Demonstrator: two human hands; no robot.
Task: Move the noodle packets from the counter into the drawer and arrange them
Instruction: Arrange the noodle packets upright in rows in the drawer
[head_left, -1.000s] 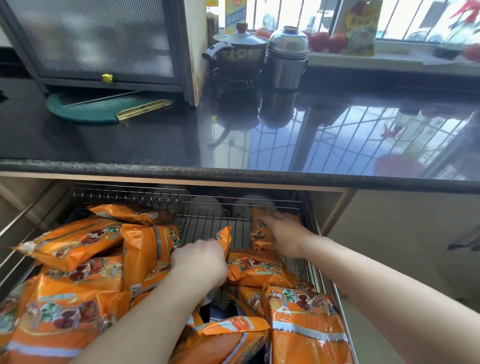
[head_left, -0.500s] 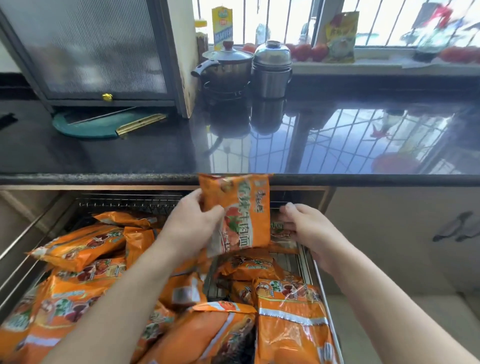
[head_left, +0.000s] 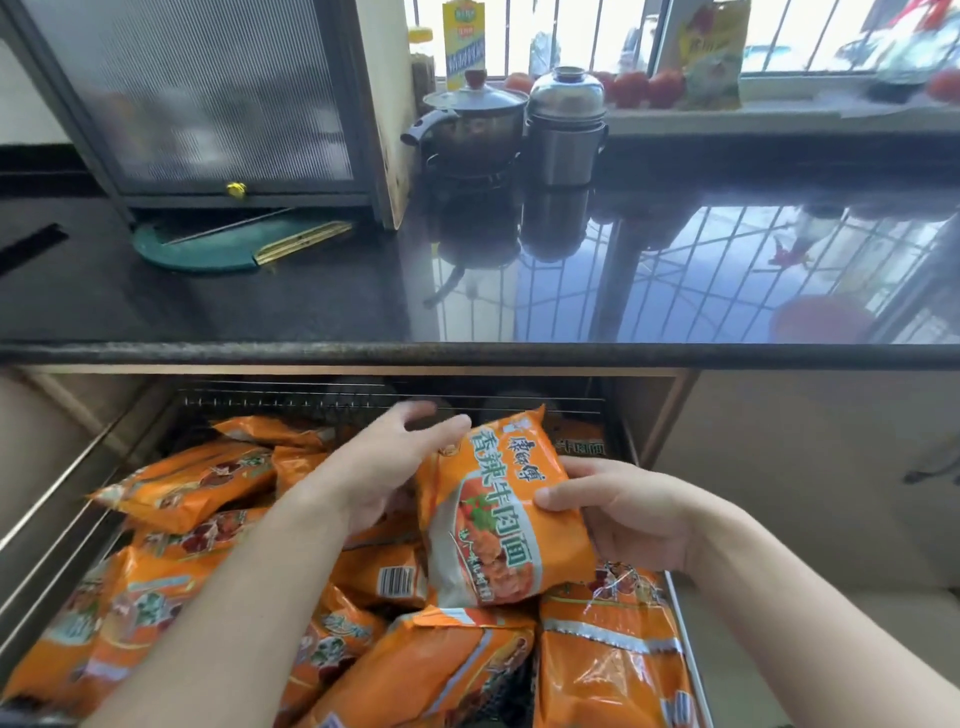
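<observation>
Pinching one noodle packet (head_left: 498, 514) in its grip, the right hand (head_left: 631, 514) holds it above the drawer (head_left: 57, 519) of packets; the left hand (head_left: 384, 467), fingers relaxed, touches its edge. Beyond, a glossy black counter (head_left: 311, 301) mirrors the barred window (head_left: 597, 31).

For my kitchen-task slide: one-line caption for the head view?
Right hand grips a noodle packet above the packet-filled drawer; left hand touches its edge.

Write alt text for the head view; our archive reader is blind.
Two bare hands hold an orange noodle packet above an open wire drawer piled with matching packets; the right hand grips its edge, the left hand touches it with relaxed fingers. Behind, a glossy black counter carries a lidded pot and steel container.
</observation>
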